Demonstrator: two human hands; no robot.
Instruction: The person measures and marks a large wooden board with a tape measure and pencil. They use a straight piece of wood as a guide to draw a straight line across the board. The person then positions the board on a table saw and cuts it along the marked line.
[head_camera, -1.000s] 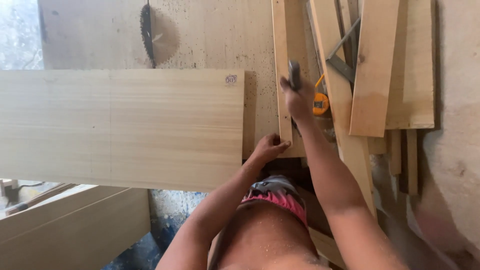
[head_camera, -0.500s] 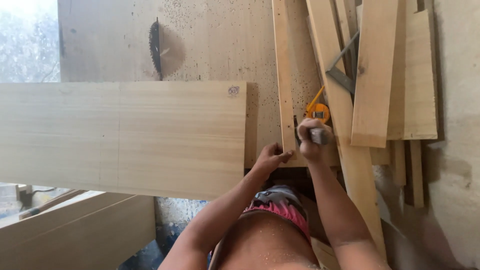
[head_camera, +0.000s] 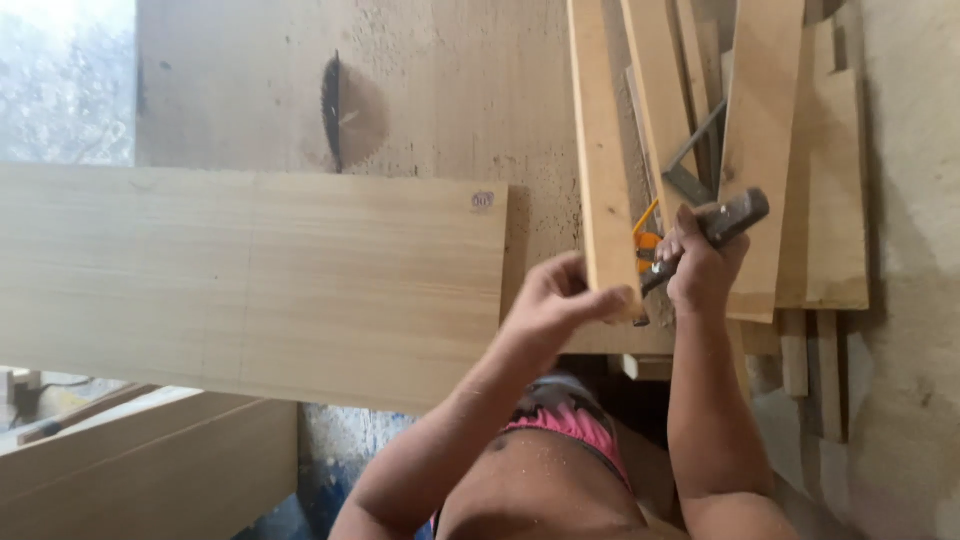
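Observation:
My left hand (head_camera: 562, 300) pinches the near end of a narrow pale wooden strip (head_camera: 598, 150) that runs away from me across the bench. Just to its right, my right hand (head_camera: 700, 268) is closed around a dark tool (head_camera: 738, 213) that looks like a hammer. The tool slants up to the right, and its lower end sits close to the strip's near end. A small orange tape measure (head_camera: 648, 240) lies between the strip and my right hand.
A wide pale board (head_camera: 250, 280) lies across the left of the dusty bench, next to a circular saw blade (head_camera: 335, 110) standing up through a slot. Several planks (head_camera: 765, 120) and a metal square (head_camera: 700, 160) are stacked at the right. More boards (head_camera: 150, 470) lean below left.
My right hand came down with the tool from farther up the strip to its near end, and the tool now slants right. My left hand shifted onto the strip's end.

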